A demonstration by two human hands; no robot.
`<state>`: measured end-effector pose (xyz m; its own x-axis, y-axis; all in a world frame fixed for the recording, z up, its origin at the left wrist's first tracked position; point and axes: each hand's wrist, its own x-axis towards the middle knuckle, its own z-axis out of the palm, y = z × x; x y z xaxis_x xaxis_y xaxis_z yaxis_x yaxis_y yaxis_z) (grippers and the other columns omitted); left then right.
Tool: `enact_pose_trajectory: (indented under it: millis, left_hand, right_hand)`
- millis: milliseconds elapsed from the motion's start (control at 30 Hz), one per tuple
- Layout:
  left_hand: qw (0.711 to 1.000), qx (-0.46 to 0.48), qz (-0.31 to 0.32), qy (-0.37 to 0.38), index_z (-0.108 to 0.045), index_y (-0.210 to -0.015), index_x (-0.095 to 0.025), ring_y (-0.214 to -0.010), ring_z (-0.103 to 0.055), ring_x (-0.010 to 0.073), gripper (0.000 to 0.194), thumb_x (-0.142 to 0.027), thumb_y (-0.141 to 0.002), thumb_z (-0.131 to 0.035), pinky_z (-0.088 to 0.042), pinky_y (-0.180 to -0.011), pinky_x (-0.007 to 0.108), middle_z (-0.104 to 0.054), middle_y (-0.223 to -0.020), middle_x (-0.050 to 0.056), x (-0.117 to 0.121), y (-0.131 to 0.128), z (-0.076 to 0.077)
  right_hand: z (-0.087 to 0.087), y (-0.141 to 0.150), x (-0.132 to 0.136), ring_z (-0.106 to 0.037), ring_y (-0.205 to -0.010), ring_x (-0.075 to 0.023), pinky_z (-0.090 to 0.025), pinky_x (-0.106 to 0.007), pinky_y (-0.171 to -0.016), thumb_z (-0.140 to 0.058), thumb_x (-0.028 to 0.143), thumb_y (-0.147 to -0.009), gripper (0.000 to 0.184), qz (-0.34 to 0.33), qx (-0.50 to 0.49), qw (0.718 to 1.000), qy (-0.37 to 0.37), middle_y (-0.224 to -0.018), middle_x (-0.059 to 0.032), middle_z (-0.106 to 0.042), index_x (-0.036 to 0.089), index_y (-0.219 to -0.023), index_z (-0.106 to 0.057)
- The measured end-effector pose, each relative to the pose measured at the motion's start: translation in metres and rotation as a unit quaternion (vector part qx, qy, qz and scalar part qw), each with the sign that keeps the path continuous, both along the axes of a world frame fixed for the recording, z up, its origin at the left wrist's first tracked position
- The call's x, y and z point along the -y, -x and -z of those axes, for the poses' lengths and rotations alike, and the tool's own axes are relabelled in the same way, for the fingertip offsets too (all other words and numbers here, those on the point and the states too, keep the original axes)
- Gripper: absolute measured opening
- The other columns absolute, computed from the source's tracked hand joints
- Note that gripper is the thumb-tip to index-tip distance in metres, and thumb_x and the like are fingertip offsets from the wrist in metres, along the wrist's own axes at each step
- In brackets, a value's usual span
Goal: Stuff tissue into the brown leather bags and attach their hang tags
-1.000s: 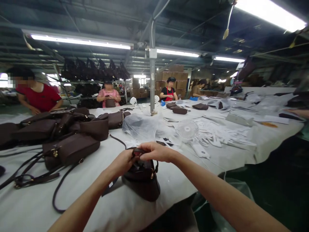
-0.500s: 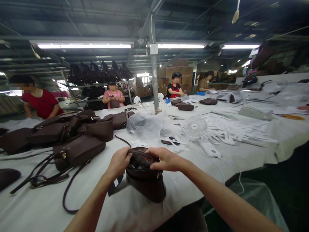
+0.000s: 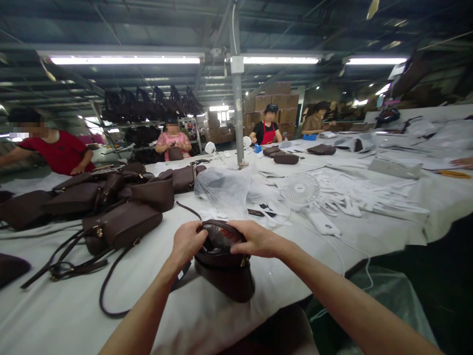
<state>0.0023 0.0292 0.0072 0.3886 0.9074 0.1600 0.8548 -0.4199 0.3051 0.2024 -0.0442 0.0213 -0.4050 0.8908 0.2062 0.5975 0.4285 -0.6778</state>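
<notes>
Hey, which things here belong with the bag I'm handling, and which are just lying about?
Belonging:
open brown handbag, its rim held by your left hand and right hand
probably the similar brown bags at left

Apparently just lying about:
white fan
translucent plastic
white strips

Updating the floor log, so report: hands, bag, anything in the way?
Left hand and right hand gripping brown bag at its rim. Mouth open. Translucent plastic and white fan beyond, not between hands and bag.
</notes>
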Motion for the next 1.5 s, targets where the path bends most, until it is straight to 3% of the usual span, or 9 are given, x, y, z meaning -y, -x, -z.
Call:
enact_pose_trajectory:
  millis: [233, 367, 467, 600, 900, 1033, 1200, 1367, 1500]
  left_hand:
    - [0.999, -0.032, 0.008, -0.028, -0.063, -0.067, -0.019, -0.065, -0.059, 0.0163, 0.04, -0.039, -0.092, -0.04, -0.034, -0.056, 0.025, -0.068, -0.067, 0.003, 0.009, 0.012, -0.002]
    - [0.976, 0.038, 0.044, -0.208, -0.06, -0.066, -0.019, -0.077, -0.059, 0.0208, 0.039, -0.033, -0.095, -0.039, -0.043, -0.071, 0.032, -0.067, -0.072, 0.006, 0.045, 0.014, 0.006]
    - [0.951, 0.125, 0.166, -0.229, -0.065, -0.088, -0.019, -0.086, -0.06, 0.0197, 0.024, -0.024, -0.094, -0.042, -0.048, -0.079, 0.032, -0.069, -0.093, 0.008, 0.073, 0.003, 0.018]
    - [0.934, 0.065, 0.246, -0.252, -0.058, -0.121, -0.017, -0.093, -0.058, 0.0236, 0.034, -0.014, -0.089, -0.045, -0.049, -0.083, 0.038, -0.066, -0.114, 0.01, 0.091, -0.019, 0.035]
    - [0.937, -0.009, 0.213, -0.277, -0.059, -0.116, -0.024, -0.084, -0.056, 0.0227, 0.026, -0.021, -0.09, -0.053, -0.044, -0.073, 0.038, -0.066, -0.099, 0.004, 0.08, -0.03, 0.045]
    - [0.932, -0.007, 0.217, -0.289, -0.062, -0.108, -0.022, -0.08, -0.055, 0.0227, 0.02, -0.031, -0.09, -0.056, -0.042, -0.07, 0.037, -0.064, -0.09, 0.005, 0.076, -0.03, 0.048]
    - [0.905, 0.05, 0.273, -0.323, -0.061, -0.11, -0.019, -0.072, -0.052, 0.0192, 0.021, -0.027, -0.094, -0.05, -0.044, -0.065, 0.032, -0.064, -0.084, 0.004, 0.067, -0.025, 0.051]
    - [0.885, 0.095, 0.34, -0.304, -0.062, -0.095, -0.017, -0.065, -0.053, 0.016, 0.021, -0.023, -0.098, -0.042, -0.044, -0.061, 0.028, -0.065, -0.075, 0.002, 0.061, -0.019, 0.043]
    - [0.888, 0.11, 0.316, -0.316, -0.058, -0.074, -0.017, -0.061, -0.054, 0.0162, 0.028, -0.018, -0.096, -0.041, -0.043, -0.058, 0.028, -0.062, -0.066, 0.001, 0.063, -0.023, 0.04]
  right_hand:
    - [0.029, -0.008, 0.029, -0.041, -0.13, -0.0284, -0.037, -0.044, -0.105, -0.074, 0.014, -0.067, 0.073, 0.069, -0.044, 0.987, -0.137, -0.141, -0.014, -0.044, 0.02, -0.134, -0.047]
    - [0.054, -0.002, 0.046, -0.061, -0.086, -0.0198, -0.051, -0.034, -0.075, -0.069, 0.022, -0.075, 0.043, 0.249, -0.098, 0.961, -0.067, -0.107, -0.0084, -0.063, 0.02, -0.115, -0.056]
    - [0.064, 0.007, 0.051, -0.058, -0.066, -0.0151, -0.046, -0.027, -0.061, -0.065, 0.03, -0.081, 0.012, 0.27, -0.148, 0.951, -0.013, -0.075, -0.0003, -0.063, 0.02, -0.085, -0.059]
    - [0.069, 0.018, 0.053, -0.058, -0.068, -0.0154, -0.046, -0.026, -0.063, -0.061, 0.033, -0.084, 0.014, 0.282, -0.224, 0.933, -0.024, -0.075, -0.0008, -0.063, 0.02, -0.08, -0.059]
    - [0.081, 0.025, 0.061, -0.058, -0.088, -0.0199, -0.05, -0.032, -0.076, -0.048, 0.017, -0.082, 0.019, 0.217, -0.259, 0.94, -0.054, -0.093, -0.0048, -0.061, 0.021, -0.096, -0.06]
    - [0.093, 0.03, 0.054, -0.061, -0.089, -0.0212, -0.052, -0.035, -0.08, -0.055, 0.016, -0.076, 0.049, 0.265, -0.324, 0.908, -0.036, -0.099, -0.0058, -0.063, 0.02, -0.125, -0.051]
    - [0.116, 0.029, 0.055, -0.065, -0.094, -0.0229, -0.055, -0.036, -0.082, -0.058, 0.03, -0.084, 0.037, 0.206, -0.435, 0.877, -0.008, -0.103, -0.0078, -0.067, 0.021, -0.119, -0.056]
    - [0.132, 0.039, 0.055, -0.06, -0.109, -0.0267, -0.053, -0.037, -0.088, -0.068, 0.026, -0.075, 0.043, 0.254, -0.34, 0.898, -0.115, -0.117, -0.0094, -0.063, 0.022, -0.116, -0.06]
    - [0.128, 0.061, 0.039, -0.061, -0.104, -0.0283, -0.051, -0.042, -0.091, -0.069, 0.029, -0.074, 0.046, 0.339, -0.242, 0.893, -0.172, -0.111, -0.0107, -0.064, 0.02, -0.118, -0.057]
